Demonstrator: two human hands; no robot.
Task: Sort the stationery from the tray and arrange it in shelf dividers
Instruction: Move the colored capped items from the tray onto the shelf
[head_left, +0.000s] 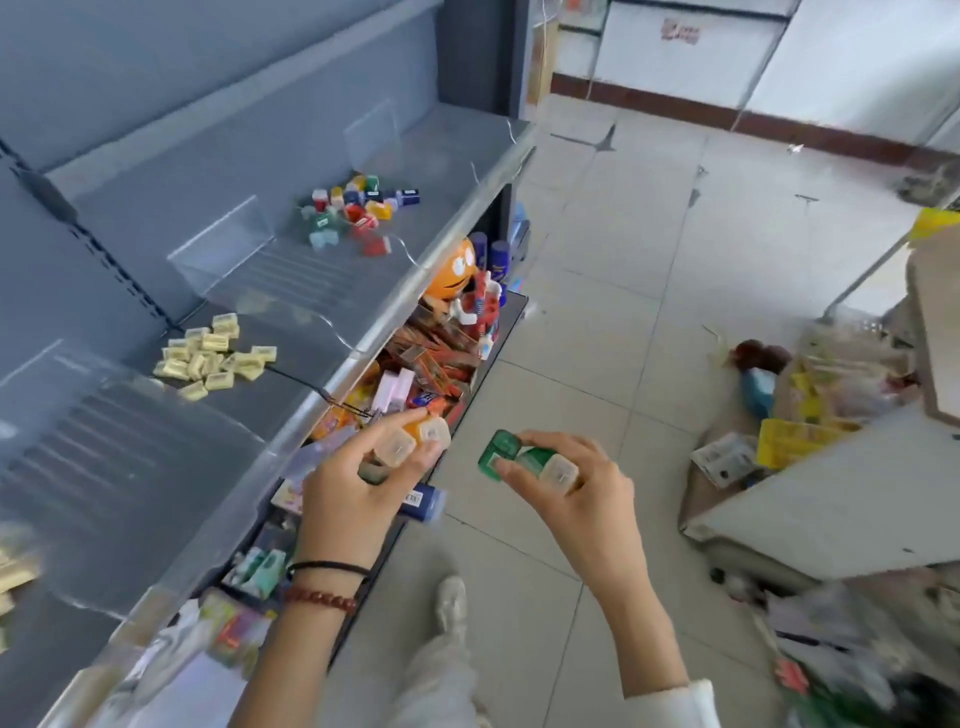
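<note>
My left hand (353, 483) grips several small sharpeners: clear-capped orange ones (410, 436) at the fingertips and a blue one (423, 503) under the palm. My right hand (576, 499) pinches green sharpeners (506, 453) with a clear-capped one beside them. Both hands hover in front of the grey shelf (332, 291). On that shelf lies a pile of mixed coloured sharpeners (358, 210) and a pile of pale yellow items (213, 356), split by clear dividers (223, 244).
Below the shelf, a lower tray (415, 374) is crowded with mixed stationery and an orange figure (454, 270). A white shelf unit (810, 499) and scattered packages stand on the tiled floor at right. My shoe (451, 605) shows below.
</note>
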